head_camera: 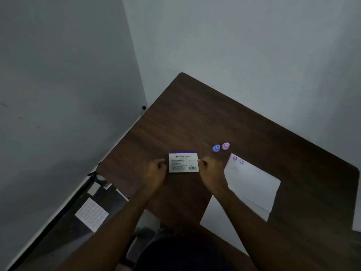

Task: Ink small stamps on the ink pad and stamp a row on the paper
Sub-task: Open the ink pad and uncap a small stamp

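A closed stamp pad box [183, 161], white with a purple top band and printed label, lies on the dark wooden table [195, 118]. My left hand [156, 170] rests at its left edge and my right hand [212, 169] at its right edge, fingers curled against the sides. A blue stamp [216, 148] and a pink stamp [225, 146] stand upright beyond my right hand. The white paper [252, 182] lies to the right, with two round stamped faces near its far corner.
Grey walls meet behind the table's far corner. Left of the table, on the floor, lie a white printed sheet [91, 214] and small white pieces. The table's near edge runs close to my body.
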Demonstrator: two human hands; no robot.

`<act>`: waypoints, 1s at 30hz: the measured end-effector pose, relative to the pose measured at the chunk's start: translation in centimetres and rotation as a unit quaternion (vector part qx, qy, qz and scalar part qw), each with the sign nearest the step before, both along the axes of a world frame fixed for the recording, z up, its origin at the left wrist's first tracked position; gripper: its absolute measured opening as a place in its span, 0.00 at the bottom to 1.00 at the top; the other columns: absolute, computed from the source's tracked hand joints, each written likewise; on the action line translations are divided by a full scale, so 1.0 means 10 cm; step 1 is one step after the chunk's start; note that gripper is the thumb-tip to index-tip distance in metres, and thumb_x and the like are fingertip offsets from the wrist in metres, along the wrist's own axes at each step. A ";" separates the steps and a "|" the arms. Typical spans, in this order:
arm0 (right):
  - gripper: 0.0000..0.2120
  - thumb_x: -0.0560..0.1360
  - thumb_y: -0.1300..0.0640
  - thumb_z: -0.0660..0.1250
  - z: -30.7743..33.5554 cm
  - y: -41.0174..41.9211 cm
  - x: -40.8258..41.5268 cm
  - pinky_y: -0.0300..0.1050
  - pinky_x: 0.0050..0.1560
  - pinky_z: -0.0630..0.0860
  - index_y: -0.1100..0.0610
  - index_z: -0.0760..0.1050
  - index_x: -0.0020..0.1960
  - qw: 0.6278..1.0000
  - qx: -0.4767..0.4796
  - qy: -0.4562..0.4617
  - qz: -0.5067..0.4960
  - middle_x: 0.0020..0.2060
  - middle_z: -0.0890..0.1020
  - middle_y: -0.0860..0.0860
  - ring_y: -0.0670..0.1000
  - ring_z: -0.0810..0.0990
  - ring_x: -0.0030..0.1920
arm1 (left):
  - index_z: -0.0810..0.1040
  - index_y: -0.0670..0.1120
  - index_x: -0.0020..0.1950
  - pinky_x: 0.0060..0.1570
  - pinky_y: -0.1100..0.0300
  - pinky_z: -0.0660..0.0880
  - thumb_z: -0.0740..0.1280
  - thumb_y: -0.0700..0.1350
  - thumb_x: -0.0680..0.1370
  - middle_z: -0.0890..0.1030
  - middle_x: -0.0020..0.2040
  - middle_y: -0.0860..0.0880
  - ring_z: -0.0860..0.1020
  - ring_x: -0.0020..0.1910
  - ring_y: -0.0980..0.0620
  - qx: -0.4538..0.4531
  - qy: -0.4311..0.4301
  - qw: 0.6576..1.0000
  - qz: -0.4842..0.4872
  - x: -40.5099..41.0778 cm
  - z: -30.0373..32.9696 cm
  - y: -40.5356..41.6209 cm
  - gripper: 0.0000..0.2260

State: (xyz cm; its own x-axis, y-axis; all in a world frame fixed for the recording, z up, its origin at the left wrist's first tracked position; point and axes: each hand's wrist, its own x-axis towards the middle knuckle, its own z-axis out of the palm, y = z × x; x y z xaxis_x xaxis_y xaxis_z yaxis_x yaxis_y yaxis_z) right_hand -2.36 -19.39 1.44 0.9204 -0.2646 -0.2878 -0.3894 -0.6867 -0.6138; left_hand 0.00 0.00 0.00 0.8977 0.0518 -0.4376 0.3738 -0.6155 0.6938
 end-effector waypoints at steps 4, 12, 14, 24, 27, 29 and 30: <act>0.06 0.76 0.60 0.64 -0.09 0.02 0.02 0.32 0.39 0.70 0.57 0.79 0.49 0.998 0.009 0.063 -0.014 0.45 0.80 0.47 0.45 0.78 0.44 | 0.77 0.41 0.65 0.64 0.52 0.71 0.61 0.39 0.79 0.78 0.65 0.42 0.76 0.62 0.46 0.015 0.022 1.000 -0.006 -0.04 -0.07 -0.01 0.15; 0.06 0.75 0.61 0.66 -0.20 0.06 -0.01 0.38 0.40 0.73 0.60 0.79 0.51 0.995 0.038 0.093 -0.028 0.49 0.83 0.55 0.52 0.81 0.48 | 0.74 0.39 0.68 0.59 0.50 0.73 0.61 0.37 0.78 0.79 0.60 0.40 0.77 0.57 0.43 0.023 0.004 0.999 -0.037 -0.04 -0.17 -0.05 0.18; 0.09 0.75 0.62 0.65 -0.19 0.07 -0.01 0.33 0.36 0.70 0.58 0.80 0.53 0.994 0.059 0.089 -0.021 0.50 0.84 0.54 0.51 0.82 0.48 | 0.73 0.40 0.69 0.58 0.50 0.74 0.62 0.37 0.77 0.79 0.57 0.40 0.77 0.55 0.44 0.019 -0.001 0.999 -0.043 -0.02 -0.18 -0.07 0.19; 0.15 0.74 0.66 0.63 -0.12 0.04 0.02 0.31 0.42 0.73 0.54 0.81 0.56 0.992 0.102 0.072 -0.035 0.53 0.85 0.50 0.47 0.82 0.51 | 0.78 0.43 0.64 0.58 0.51 0.76 0.62 0.35 0.76 0.81 0.58 0.43 0.79 0.53 0.47 -0.028 -0.028 0.999 -0.037 0.02 -0.12 -0.05 0.17; 0.15 0.74 0.64 0.62 -0.06 0.01 0.08 0.41 0.48 0.79 0.49 0.83 0.51 0.988 0.135 0.043 -0.057 0.48 0.86 0.47 0.45 0.83 0.48 | 0.80 0.43 0.61 0.56 0.56 0.78 0.62 0.34 0.76 0.83 0.56 0.45 0.81 0.51 0.53 -0.059 -0.047 0.997 -0.025 0.07 -0.07 -0.06 0.17; 0.17 0.73 0.64 0.60 -0.03 -0.01 0.14 0.47 0.48 0.80 0.47 0.83 0.45 0.985 0.149 0.026 -0.084 0.43 0.86 0.48 0.48 0.83 0.45 | 0.81 0.43 0.61 0.57 0.55 0.78 0.61 0.34 0.75 0.82 0.56 0.44 0.81 0.52 0.53 -0.070 -0.054 0.996 -0.001 0.14 -0.04 -0.06 0.17; 0.17 0.73 0.63 0.60 -0.02 -0.02 0.18 0.49 0.46 0.79 0.45 0.82 0.41 0.981 0.159 0.028 -0.105 0.40 0.85 0.48 0.49 0.82 0.43 | 0.81 0.43 0.60 0.56 0.54 0.78 0.61 0.35 0.75 0.82 0.56 0.44 0.81 0.52 0.52 -0.070 -0.055 0.996 0.006 0.17 -0.03 -0.06 0.16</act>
